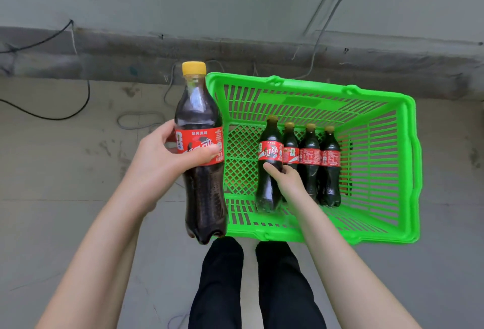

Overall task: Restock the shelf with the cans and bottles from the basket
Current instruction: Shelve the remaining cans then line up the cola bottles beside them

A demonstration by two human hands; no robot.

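Left hand: the left hand [167, 161] wraps the red label of a cola bottle [201, 153], thumb across the front, fingers behind. Bottle upright, yellow cap up, held above the floor just left of the basket and overlapping its left rim in view.
Right hand: the right hand [286, 179] reaches into the basket, thumb and fingers curled round the leftmost bottle [269, 166] of the row, below its label.
Row in basket: four bottles side by side, dark liquid, red labels, yellow caps pointing to the far wall. The three ungripped bottles [311, 163] lie close together, right of the gripped one.
Basket: green plastic basket [408, 171], slatted walls, mesh bottom, on the floor just ahead of the person's feet. Left part of the bottom bare.
Legs: black trousers [282, 289], just beside the near rim.
Surroundings: grey concrete floor [65, 171]; dark cables [52, 116] lying left; grey wall with a stained lower band behind the basket.
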